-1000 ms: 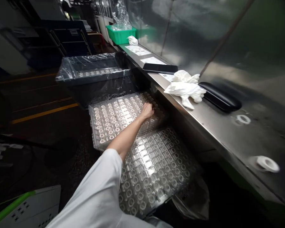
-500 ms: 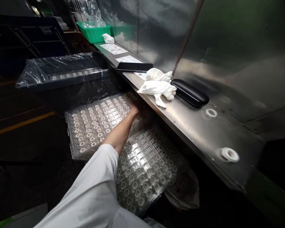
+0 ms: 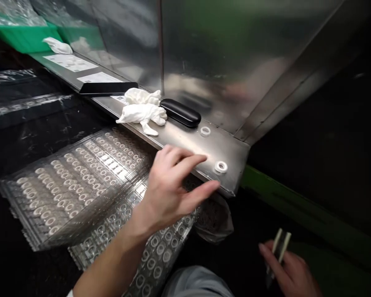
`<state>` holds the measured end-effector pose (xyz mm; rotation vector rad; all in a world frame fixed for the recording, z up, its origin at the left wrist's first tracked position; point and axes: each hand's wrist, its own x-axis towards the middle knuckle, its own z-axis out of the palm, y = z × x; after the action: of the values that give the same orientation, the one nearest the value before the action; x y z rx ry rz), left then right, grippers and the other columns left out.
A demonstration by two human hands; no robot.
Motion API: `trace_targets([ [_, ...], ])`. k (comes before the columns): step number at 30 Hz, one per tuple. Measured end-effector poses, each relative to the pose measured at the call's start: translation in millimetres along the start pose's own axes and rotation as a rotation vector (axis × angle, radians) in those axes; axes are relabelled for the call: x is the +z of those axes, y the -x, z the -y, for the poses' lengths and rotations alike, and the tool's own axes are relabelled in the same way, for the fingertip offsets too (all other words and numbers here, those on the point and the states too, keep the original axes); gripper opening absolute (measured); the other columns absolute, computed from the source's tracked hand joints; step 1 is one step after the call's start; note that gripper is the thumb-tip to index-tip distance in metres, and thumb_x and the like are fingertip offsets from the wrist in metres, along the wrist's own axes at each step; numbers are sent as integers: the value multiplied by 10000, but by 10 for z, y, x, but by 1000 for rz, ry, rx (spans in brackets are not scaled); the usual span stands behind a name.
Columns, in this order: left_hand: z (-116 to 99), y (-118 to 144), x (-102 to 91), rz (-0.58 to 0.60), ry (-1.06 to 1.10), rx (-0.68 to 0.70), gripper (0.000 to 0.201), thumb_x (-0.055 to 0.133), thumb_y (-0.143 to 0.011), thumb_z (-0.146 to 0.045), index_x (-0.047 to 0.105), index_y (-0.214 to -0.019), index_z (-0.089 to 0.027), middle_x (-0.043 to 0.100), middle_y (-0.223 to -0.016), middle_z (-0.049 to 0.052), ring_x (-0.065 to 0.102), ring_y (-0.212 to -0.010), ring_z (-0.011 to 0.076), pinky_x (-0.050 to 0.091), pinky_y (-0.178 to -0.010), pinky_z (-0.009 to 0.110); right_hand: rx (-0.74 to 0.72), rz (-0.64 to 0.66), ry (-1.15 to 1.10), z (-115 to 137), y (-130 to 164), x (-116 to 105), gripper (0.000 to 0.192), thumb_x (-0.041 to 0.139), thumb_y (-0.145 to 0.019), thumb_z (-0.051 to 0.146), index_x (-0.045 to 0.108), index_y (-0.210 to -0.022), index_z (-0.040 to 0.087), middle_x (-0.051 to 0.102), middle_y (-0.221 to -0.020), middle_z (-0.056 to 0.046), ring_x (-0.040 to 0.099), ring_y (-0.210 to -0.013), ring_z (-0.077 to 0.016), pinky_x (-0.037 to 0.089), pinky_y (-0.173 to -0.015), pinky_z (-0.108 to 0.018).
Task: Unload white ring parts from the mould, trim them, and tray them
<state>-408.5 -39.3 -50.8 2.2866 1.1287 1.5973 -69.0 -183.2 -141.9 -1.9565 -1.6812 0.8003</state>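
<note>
Steel shelf (image 3: 185, 138) ran under a metal wall, clear trays (image 3: 71, 181) of rings stacked below its front edge. Left hand (image 3: 170, 189) hovered open near a white ring (image 3: 221, 166) at the shelf's right corner. Right hand (image 3: 289, 270) pinched tweezers (image 3: 280, 247).

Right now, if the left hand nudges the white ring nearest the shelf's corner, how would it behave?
The white ring looks small and thin, so probably light. It lies flat on the smooth steel shelf, so it would likely slide easily. Being near the corner, it could slip off. The left hand hovers beside it.
</note>
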Motion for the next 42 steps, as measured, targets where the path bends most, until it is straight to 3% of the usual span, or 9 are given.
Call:
trace_targets([
  [4, -23, -497, 184, 468, -167, 15, 411, 744, -923, -474, 755, -1179, -153, 675, -1062, 116, 597, -1034, 300, 496, -872, 480, -153, 11, -83, 487, -146, -74, 447, 559, -992, 567, 637, -726, 218, 508, -574, 21, 507, -481, -121, 468, -471, -222],
  [6, 56, -584, 222, 553, -89, 2, 283, 757, -927, -398, 786, -1090, -168, 675, -958, 78, 620, -954, 246, 492, -813, 403, -192, -11, -134, 696, -191, -119, 409, 569, -1002, 542, 670, -785, 210, 530, -595, 21, 511, -495, -114, 456, -481, -219],
  [12, -235, -200, 312, 111, 119, 275, 368, 884, -806, -391, 760, -1013, -113, 663, -857, 55, 592, -790, 171, 481, -708, 325, -144, 72, -602, 1200, -376, -203, 379, 639, -993, 530, 719, -1158, 198, 539, -596, 42, 512, -520, -103, 441, -488, -213],
  [19, -691, 217, 489, -88, 256, 178, 388, 967, -697, -341, 686, -829, -108, 602, -745, 14, 545, -678, 112, 473, -616, 256, -172, 349, -1081, 1444, -296, -182, 293, 682, -987, 434, 702, -895, 156, 552, -558, 33, 496, -461, -64, 402, -449, -169],
  [23, -764, 302, 519, -63, 447, 40, 456, 1002, -624, -359, 701, -861, -110, 626, -771, 21, 565, -707, 112, 484, -636, 241, -158, 356, -1139, 1395, -181, -176, 293, 670, -996, 427, 687, -874, 162, 541, -545, 37, 472, -445, -60, 386, -435, -167],
  [27, -811, 382, 484, 207, 1011, -235, 512, 944, -739, -256, 760, -1208, -163, 698, -1002, 79, 663, -888, 149, 569, -776, 254, -233, 407, -1159, 1375, -140, -231, 270, 669, -1001, 395, 656, -856, 168, 507, -517, 52, 482, -450, -63, 415, -473, -175],
  [30, -843, 431, 493, 270, 1207, -319, 409, 875, -786, -104, 796, -1180, -180, 685, -1040, 89, 675, -905, 134, 581, -762, 217, -261, 440, -1177, 1378, -115, -261, 274, 672, -997, 393, 644, -845, 166, 495, -511, 56, 480, -444, -64, 407, -470, -176],
  [36, -926, 498, 612, 170, 1290, -342, 469, 936, -697, -97, 814, -1139, -194, 689, -999, 70, 677, -832, 111, 590, -708, 171, -245, 433, -1196, 1358, -38, -254, 278, 655, -997, 391, 633, -837, 165, 485, -496, 60, 466, -423, -69, 386, -444, -180],
  [42, -997, 581, 649, 55, 1098, -284, 458, 969, -643, -107, 826, -1070, -191, 712, -951, 84, 701, -855, 159, 596, -701, 225, -225, 372, -1070, 1304, 21, -301, 325, 659, -989, 443, 622, -825, 165, 493, -504, 54, 457, -432, -76, 400, -448, -200],
])
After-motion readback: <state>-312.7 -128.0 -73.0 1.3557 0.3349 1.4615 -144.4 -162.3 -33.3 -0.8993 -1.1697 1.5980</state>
